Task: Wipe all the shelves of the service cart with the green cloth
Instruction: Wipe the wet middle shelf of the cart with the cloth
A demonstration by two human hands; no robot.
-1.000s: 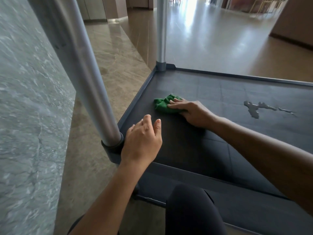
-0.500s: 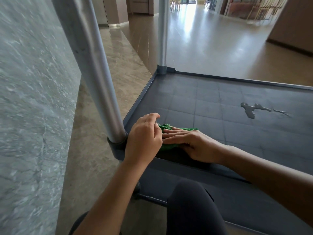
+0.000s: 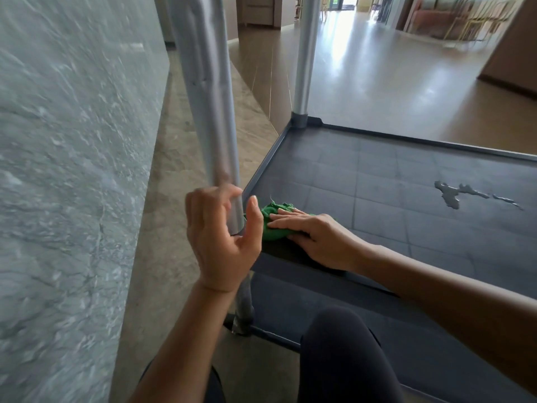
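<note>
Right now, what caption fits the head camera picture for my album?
Right hand presses the green cloth into the cart shelf corner; left hand curls beside the metal post; puddle unwiped.

Bare shelf [image 3: 377,175] free rightward up to puddle [image 3: 449,197]; near post [image 3: 209,112] and raised rim [image 3: 267,161] crowd left corner

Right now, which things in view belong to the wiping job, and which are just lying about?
Job: green cloth, right hand pressing it, cart shelf, puddle, lower shelf, left hand by near post.
Not the job: marble wall, chairs down the hall.
</note>
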